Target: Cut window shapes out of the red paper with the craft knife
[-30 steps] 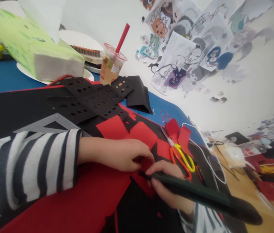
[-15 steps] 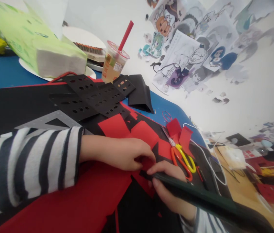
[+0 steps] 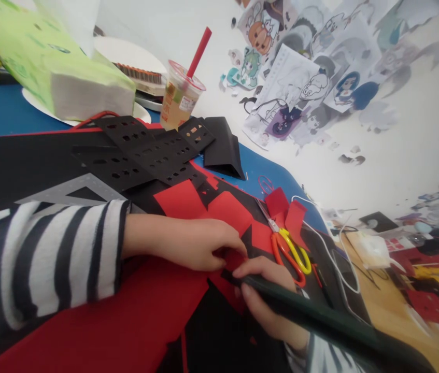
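Note:
My left hand (image 3: 199, 243), fingers curled, pinches a dark red paper piece (image 3: 235, 260) near the picture's centre. My right hand (image 3: 266, 295) grips the tip end of a long dark green tool (image 3: 312, 311) between thumb and fingers, close to my left fingertips. That tool stretches away to the lower right; its exact kind cannot be made out. Beneath my hands lies a large red sheet (image 3: 98, 336). Bright red paper pieces (image 3: 229, 210) are just beyond my left hand. Orange-and-yellow scissors (image 3: 287, 248) rest to the right of my hands.
Black sheets with cut-out holes (image 3: 126, 160) lie at the back left, by a grey set square (image 3: 67, 189). Behind them are a drink cup (image 3: 176, 101) with a red straw and a green tissue pack (image 3: 90, 93). A white cable (image 3: 320, 238) runs on the right.
The view has shifted slightly, so things appear a little further left. Both hands keep nearly the same pose and hold.

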Motion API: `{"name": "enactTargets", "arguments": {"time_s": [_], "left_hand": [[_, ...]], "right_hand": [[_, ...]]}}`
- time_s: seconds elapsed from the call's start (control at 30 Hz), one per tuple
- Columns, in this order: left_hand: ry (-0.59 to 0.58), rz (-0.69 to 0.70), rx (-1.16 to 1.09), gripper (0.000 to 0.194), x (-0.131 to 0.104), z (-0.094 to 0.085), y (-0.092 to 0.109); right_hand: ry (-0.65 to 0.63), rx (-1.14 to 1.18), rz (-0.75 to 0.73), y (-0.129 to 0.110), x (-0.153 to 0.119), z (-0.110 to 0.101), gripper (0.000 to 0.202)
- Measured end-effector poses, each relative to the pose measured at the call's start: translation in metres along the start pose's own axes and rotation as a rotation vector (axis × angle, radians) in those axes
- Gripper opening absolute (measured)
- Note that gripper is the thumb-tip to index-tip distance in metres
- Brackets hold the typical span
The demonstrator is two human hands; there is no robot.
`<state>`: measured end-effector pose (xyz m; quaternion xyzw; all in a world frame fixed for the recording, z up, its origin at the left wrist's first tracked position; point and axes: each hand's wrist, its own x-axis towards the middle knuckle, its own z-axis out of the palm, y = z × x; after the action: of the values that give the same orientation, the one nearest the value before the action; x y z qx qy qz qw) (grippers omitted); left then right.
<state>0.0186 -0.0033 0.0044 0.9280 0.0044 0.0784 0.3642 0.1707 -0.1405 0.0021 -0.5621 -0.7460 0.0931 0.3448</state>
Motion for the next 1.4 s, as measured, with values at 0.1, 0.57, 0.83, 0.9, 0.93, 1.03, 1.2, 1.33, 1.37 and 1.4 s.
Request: {"name": "enactTargets", "arguments": {"time_s": [0.1, 0.57, 0.83, 0.9, 0.93, 1.03, 1.2, 1.33, 1.37, 1.4], "left_hand": [[-0.005, 0.008, 0.006, 0.040, -0.0001, -0.0011, 0.0013], [-0.015, 0.003, -0.004, 0.041, -0.0008, -0.0020, 0.0016], [-0.020, -0.007, -0.016, 0.043, -0.0004, -0.0014, 0.0023], [-0.020, -0.001, -0.013, 0.043, -0.0004, -0.0012, 0.0022], [-0.020, -0.002, -0.010, 0.043, -0.0003, -0.0012, 0.0021], [-0.020, -0.008, -0.014, 0.043, -0.0001, -0.0013, 0.0017], [-0.014, 0.000, -0.007, 0.041, -0.0002, -0.0012, 0.0014], [-0.008, 0.001, -0.006, 0.042, -0.0002, -0.0011, 0.0011], [-0.008, -0.002, -0.005, 0.042, -0.0001, -0.0012, 0.0010], [-0.010, -0.006, -0.004, 0.042, 0.0000, -0.0012, 0.0010]], "right_hand": [[-0.034, -0.022, -0.035, -0.0015, 0.0015, -0.0010, 0.021], [-0.023, -0.038, -0.082, 0.0000, 0.0013, -0.0029, 0.020], [-0.033, -0.053, -0.088, -0.0020, 0.0016, -0.0013, 0.019], [-0.042, -0.062, -0.097, -0.0021, 0.0021, -0.0006, 0.020], [-0.045, -0.068, -0.104, -0.0020, 0.0024, -0.0004, 0.020], [-0.050, -0.067, -0.117, -0.0010, 0.0026, -0.0003, 0.022], [-0.047, -0.006, -0.047, 0.0005, 0.0024, -0.0020, 0.019], [-0.038, -0.021, -0.048, -0.0009, 0.0025, -0.0026, 0.019], [-0.038, -0.032, -0.050, -0.0012, 0.0024, -0.0023, 0.019], [-0.041, -0.041, -0.051, -0.0013, 0.0023, -0.0019, 0.019]]}}
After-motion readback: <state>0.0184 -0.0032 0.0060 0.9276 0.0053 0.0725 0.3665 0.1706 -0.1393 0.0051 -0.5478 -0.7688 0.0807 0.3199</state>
